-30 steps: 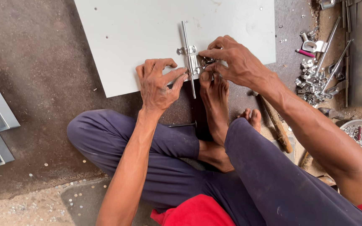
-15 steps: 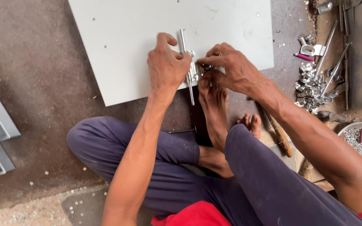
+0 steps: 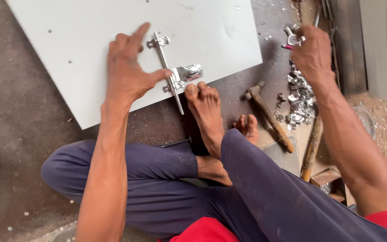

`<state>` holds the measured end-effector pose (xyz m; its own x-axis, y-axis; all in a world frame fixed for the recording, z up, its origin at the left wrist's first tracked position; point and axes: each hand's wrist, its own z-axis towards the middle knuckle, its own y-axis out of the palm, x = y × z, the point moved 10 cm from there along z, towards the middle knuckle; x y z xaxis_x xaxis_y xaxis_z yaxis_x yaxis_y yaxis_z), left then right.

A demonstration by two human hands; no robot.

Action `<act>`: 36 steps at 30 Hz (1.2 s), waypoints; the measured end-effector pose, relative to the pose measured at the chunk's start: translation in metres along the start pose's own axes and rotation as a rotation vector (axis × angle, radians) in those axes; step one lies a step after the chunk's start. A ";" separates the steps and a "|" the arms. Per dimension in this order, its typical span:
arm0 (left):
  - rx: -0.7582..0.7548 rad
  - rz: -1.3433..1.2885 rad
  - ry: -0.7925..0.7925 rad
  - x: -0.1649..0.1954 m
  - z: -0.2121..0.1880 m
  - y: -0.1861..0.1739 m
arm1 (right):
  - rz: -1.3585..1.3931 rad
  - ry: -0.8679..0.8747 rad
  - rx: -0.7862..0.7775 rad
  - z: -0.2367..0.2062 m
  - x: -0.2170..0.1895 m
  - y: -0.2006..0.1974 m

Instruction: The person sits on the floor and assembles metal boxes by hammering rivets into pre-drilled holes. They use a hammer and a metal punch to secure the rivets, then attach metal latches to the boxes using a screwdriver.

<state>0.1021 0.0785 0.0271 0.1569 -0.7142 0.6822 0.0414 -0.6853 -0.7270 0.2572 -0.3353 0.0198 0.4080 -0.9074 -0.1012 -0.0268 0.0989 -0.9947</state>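
Left hand, fingers spread, should pin bolt flat on panel; right hand pinches small fitting.

Lit by soft, even daylight, bright without harshness; faint, diffuse shadows under the left hand and along the near edge of the white panel; small glints on the chrome door bolt and the metal fittings pile; slightly motion-blurred at the right hand; soft and stretched toward the bottom corners.
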 end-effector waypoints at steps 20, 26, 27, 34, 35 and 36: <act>0.071 0.049 -0.041 -0.014 0.002 0.008 | 0.318 0.066 0.016 -0.012 -0.015 0.021; 0.128 0.045 -0.016 -0.013 0.002 0.007 | 0.865 -0.316 0.091 -0.046 -0.195 -0.027; 0.123 0.042 -0.015 -0.012 0.001 0.007 | 0.745 -0.430 0.113 -0.056 -0.225 -0.032; 0.119 0.034 -0.042 -0.013 -0.001 0.006 | 0.642 -0.456 0.039 -0.058 -0.282 -0.025; 0.114 0.031 -0.050 -0.014 0.000 0.007 | 0.649 -0.442 0.028 -0.058 -0.282 -0.025; 0.118 0.025 -0.054 -0.015 0.000 0.008 | 0.656 -0.438 0.013 -0.057 -0.283 -0.023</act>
<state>0.0998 0.0841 0.0112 0.2116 -0.7203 0.6606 0.1520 -0.6435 -0.7502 0.0899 -0.1038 0.0703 0.6350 -0.4188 -0.6492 -0.3771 0.5653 -0.7336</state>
